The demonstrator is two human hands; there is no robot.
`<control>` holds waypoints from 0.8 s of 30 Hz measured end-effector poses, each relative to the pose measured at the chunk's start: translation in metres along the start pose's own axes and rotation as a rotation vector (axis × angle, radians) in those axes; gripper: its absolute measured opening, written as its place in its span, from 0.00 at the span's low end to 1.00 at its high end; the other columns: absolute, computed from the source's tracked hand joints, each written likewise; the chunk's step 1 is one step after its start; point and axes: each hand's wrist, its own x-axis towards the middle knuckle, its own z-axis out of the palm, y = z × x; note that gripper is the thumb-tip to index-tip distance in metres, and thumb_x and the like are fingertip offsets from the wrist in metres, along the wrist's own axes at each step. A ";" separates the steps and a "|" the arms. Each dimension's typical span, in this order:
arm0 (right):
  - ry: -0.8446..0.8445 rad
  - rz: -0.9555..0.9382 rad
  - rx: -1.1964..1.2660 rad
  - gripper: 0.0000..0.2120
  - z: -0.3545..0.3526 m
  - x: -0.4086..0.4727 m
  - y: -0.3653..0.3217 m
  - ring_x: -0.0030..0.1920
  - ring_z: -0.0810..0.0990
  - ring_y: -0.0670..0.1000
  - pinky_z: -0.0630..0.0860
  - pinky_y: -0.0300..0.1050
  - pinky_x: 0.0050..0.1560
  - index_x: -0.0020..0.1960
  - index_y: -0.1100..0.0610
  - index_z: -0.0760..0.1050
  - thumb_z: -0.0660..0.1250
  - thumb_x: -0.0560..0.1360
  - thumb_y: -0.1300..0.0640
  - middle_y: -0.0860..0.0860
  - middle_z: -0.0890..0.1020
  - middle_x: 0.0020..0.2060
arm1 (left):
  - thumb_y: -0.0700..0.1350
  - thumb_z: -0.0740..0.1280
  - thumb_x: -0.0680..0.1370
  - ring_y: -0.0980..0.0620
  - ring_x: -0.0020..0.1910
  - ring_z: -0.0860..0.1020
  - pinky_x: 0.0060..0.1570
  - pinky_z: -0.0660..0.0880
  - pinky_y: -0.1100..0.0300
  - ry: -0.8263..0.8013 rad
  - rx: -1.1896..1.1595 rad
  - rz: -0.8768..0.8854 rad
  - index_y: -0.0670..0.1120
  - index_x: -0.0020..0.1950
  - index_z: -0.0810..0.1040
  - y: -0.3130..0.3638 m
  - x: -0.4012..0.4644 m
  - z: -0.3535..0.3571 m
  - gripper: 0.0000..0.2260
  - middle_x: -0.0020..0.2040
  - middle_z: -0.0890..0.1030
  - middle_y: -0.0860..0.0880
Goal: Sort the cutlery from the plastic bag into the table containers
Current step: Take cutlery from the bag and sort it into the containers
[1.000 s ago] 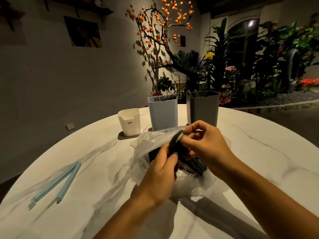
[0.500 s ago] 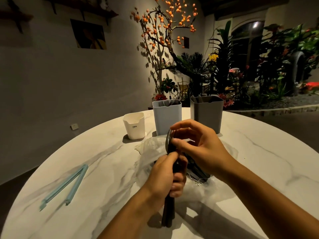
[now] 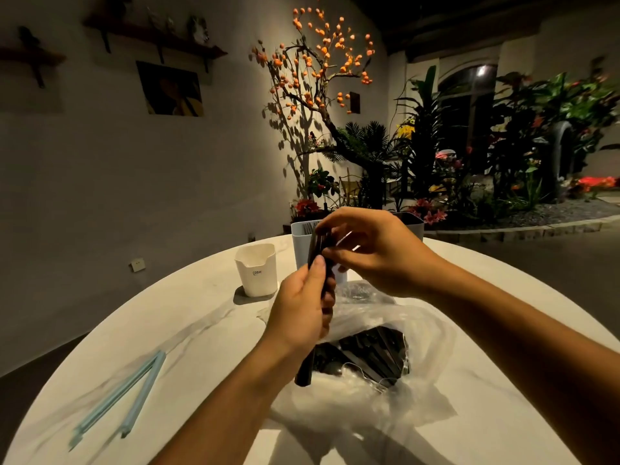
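So, left hand (image 3: pixel 303 312) gripping dark cutlery (image 3: pixel 317 263) upright, right hand (image 3: pixel 372 250) pinching its top, above plastic bag (image 3: pixel 385 333) mid-table. Containers (image 3: pixel 256 273) far side; bare marble (image 3: pixel 188 333) left, clip (image 3: pixel 120 397) near left edge.

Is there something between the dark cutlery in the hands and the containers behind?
Nothing visible blocks it. The left hand holds the dark cutlery just before the light blue container, only air between.

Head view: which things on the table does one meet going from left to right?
Light blue plastic clip sticks → white plastic cup → left hand holding dark cutlery → clear plastic bag.
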 end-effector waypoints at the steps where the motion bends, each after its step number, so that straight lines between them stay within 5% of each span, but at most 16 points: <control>1: -0.007 0.002 0.001 0.16 -0.003 0.004 -0.001 0.47 0.83 0.45 0.82 0.42 0.49 0.61 0.52 0.76 0.70 0.75 0.63 0.47 0.82 0.47 | 0.55 0.54 0.84 0.57 0.26 0.63 0.25 0.61 0.65 -0.002 0.012 -0.008 0.47 0.40 0.71 0.003 0.005 -0.002 0.18 0.28 0.67 0.53; 5: 0.011 -0.039 -0.020 0.17 -0.011 0.022 -0.002 0.45 0.83 0.45 0.80 0.37 0.45 0.59 0.53 0.74 0.70 0.74 0.67 0.49 0.81 0.44 | 0.51 0.53 0.85 0.56 0.26 0.61 0.27 0.59 0.62 -0.094 0.024 -0.014 0.47 0.38 0.65 0.018 0.024 -0.005 0.17 0.27 0.64 0.53; 8: 0.024 -0.048 0.005 0.14 -0.020 0.037 -0.001 0.48 0.84 0.47 0.82 0.43 0.48 0.58 0.55 0.74 0.69 0.75 0.67 0.49 0.81 0.46 | 0.47 0.52 0.85 0.56 0.25 0.61 0.27 0.59 0.63 -0.078 0.108 0.030 0.47 0.37 0.63 0.026 0.039 -0.005 0.16 0.26 0.64 0.55; 12: 0.059 -0.064 0.003 0.15 -0.029 0.058 -0.001 0.47 0.83 0.48 0.83 0.44 0.47 0.57 0.55 0.74 0.69 0.75 0.68 0.50 0.80 0.46 | 0.51 0.52 0.84 0.55 0.28 0.63 0.29 0.62 0.61 -0.091 0.083 0.097 0.48 0.35 0.64 0.040 0.062 -0.006 0.18 0.28 0.66 0.53; 15: 0.149 -0.067 -0.070 0.18 -0.035 0.073 0.006 0.43 0.82 0.41 0.80 0.35 0.43 0.58 0.52 0.72 0.68 0.75 0.70 0.46 0.79 0.45 | 0.57 0.47 0.84 0.52 0.41 0.77 0.47 0.73 0.57 -0.003 0.100 0.161 0.43 0.46 0.75 0.045 0.082 -0.008 0.24 0.41 0.79 0.47; 18: 0.315 -0.049 -0.166 0.19 -0.042 0.087 0.021 0.42 0.81 0.41 0.80 0.35 0.41 0.56 0.50 0.71 0.69 0.74 0.69 0.43 0.77 0.43 | 0.58 0.46 0.84 0.49 0.55 0.78 0.61 0.72 0.51 0.215 0.184 0.167 0.44 0.54 0.78 0.035 0.111 -0.020 0.26 0.52 0.81 0.46; 21: 0.473 -0.062 -0.294 0.18 -0.046 0.103 0.037 0.43 0.80 0.44 0.82 0.45 0.45 0.57 0.52 0.70 0.70 0.73 0.67 0.42 0.76 0.43 | 0.53 0.48 0.86 0.51 0.57 0.75 0.57 0.70 0.55 0.218 0.487 0.168 0.48 0.56 0.76 0.024 0.132 -0.035 0.18 0.56 0.77 0.52; 24: 0.600 -0.089 -0.400 0.20 -0.046 0.122 0.056 0.47 0.80 0.49 0.82 0.51 0.46 0.60 0.54 0.70 0.71 0.72 0.67 0.48 0.77 0.50 | 0.45 0.53 0.85 0.50 0.61 0.71 0.55 0.65 0.60 0.136 0.855 0.152 0.51 0.70 0.70 0.013 0.149 -0.042 0.14 0.65 0.73 0.51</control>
